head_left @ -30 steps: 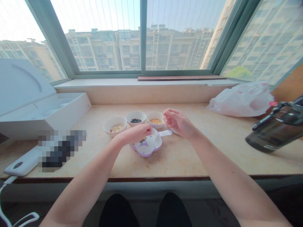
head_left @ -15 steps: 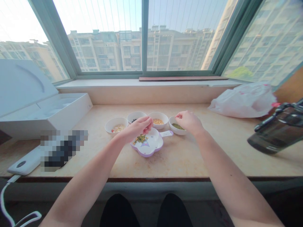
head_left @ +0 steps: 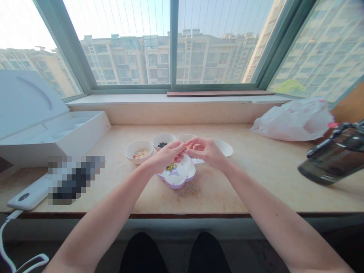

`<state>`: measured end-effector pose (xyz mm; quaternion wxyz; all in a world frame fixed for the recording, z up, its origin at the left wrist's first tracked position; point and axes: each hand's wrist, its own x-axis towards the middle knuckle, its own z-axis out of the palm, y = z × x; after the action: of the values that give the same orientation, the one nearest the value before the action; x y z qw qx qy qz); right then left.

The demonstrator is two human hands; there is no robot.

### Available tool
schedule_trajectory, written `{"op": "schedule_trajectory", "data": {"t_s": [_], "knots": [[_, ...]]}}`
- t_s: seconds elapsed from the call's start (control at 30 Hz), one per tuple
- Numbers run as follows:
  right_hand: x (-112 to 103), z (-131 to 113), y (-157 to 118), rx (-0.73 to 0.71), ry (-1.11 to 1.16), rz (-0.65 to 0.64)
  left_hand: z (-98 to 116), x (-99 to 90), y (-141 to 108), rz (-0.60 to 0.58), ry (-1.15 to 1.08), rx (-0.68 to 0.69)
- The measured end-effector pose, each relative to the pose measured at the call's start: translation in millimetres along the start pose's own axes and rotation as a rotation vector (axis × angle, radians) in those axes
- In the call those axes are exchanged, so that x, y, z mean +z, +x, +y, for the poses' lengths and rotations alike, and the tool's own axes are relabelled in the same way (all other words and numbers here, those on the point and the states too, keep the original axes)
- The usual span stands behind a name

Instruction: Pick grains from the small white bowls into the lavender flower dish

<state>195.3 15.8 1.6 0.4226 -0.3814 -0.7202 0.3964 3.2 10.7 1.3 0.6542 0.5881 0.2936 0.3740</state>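
Observation:
My left hand (head_left: 173, 152) has its fingers pinched above the purple-rimmed white dish (head_left: 182, 178), which holds a small heap of green and yellow grains. Meeting it at the fingertips, my right hand (head_left: 203, 149) is also pinched. Whatever either hand holds is too small to make out. Behind them stand white bowls: one with pale pieces (head_left: 139, 151), one with black beans (head_left: 162, 142), one mostly hidden (head_left: 186, 137), and one at the right (head_left: 226, 147) whose contents my right hand covers.
An open white box (head_left: 82, 131) stands at the left, with a white power bank (head_left: 30, 193) and a blurred dark object in front. To the right are a plastic bag (head_left: 292, 119) and a dark transparent jug (head_left: 327, 163). A window runs behind the counter.
My right hand has moved left from the bowl of green beans to the fingertips of my left hand, over the dish. My left hand has stayed nearly in place.

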Motion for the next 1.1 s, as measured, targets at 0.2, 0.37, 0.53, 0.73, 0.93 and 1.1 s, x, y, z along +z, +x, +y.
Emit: {"op": "schedule_trajectory", "data": {"t_s": [0.2, 0.37, 0.53, 0.73, 0.93, 1.1], "knots": [[6, 3, 1, -0.017, 0.008, 0.070, -10, 7.7, 6, 0.145, 0.043, 0.066], [5, 7, 1, -0.046, -0.082, 0.104, -4, 7.0, 3, 0.198, 0.221, 0.097], [3, 7, 2, -0.073, -0.094, 0.134, 6, -1.3, 0, 0.215, 0.553, 0.069], [-1, 2, 2, 0.005, 0.026, 0.081, 3, -19.3, -1, 0.083, 1.177, 0.142], [-3, 2, 2, 0.008, 0.060, 0.026, -6, -27.7, 0, -0.067, 1.267, 0.110], [-3, 2, 1, -0.002, 0.060, 0.025, -10, -28.0, 2, -0.107, 1.276, 0.064]]}}
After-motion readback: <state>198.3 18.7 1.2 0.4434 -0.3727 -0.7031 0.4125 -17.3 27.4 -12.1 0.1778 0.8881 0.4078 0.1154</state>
